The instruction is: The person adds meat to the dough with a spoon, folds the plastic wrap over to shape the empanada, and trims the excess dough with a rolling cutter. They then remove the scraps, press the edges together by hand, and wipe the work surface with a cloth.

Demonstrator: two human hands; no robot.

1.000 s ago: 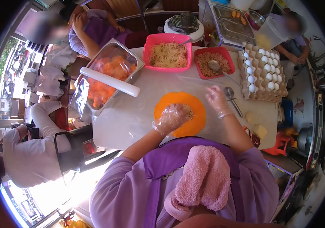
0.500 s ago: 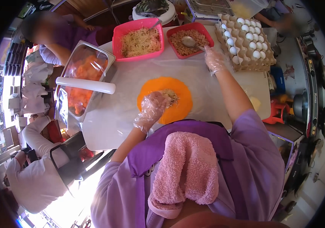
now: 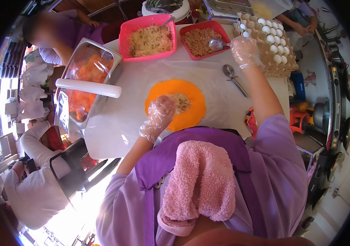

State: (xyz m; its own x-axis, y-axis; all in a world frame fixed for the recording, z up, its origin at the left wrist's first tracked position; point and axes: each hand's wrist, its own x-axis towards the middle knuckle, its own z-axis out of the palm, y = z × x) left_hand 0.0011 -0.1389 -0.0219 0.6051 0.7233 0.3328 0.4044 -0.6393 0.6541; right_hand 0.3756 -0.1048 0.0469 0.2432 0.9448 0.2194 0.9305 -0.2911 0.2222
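A flat orange round of dough lies on the plastic-covered table, with a small mound of pale shredded filling on it. My left hand, in a clear plastic glove, has its fingers curled at the mound's left edge; whether anything is inside them is hidden. Also gloved, my right hand grips the handle of a metal spoon. The spoon's bowl is over the right side of a red bowl of brown minced filling.
A pink bowl of shredded filling stands at the back. Left are a metal pan of orange dough and a white rolling pin. A pizza cutter lies right, below egg trays. Another person is at the far left.
My right hand has moved right and up a little, drawing the spoon toward the red bowl's right side. The pizza cutter has come into sight. My left hand remains by the mound.
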